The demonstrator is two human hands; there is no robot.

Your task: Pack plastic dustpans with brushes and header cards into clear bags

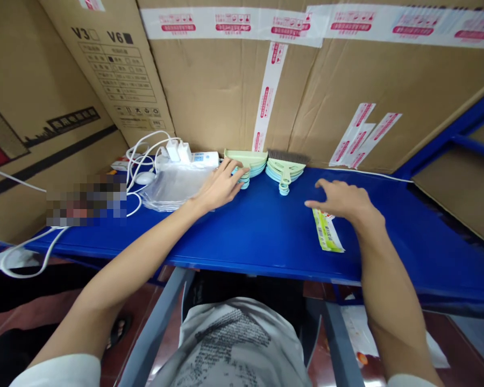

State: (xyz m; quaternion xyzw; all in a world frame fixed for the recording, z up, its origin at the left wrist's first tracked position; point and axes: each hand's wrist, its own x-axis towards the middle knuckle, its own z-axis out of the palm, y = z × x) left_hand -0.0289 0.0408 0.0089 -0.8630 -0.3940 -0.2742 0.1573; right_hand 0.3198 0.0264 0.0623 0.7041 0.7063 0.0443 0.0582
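A stack of small green and blue dustpans stands against the cardboard at the back of the blue table. My left hand lies over the handle end of that stack with its fingers spread, and I cannot tell how firmly it touches. Just right of the dustpans is a stack of small hand brushes, pale green on top with dark bristles. My right hand hovers with thumb and fingers apart and nothing between them. Partly under it lies a green and white packet on the table.
Clear plastic bags are piled left of my left hand. Behind them sits a white power strip with plugged chargers and looping white cables. Tall cardboard walls the back, and a blue metal frame rises at right.
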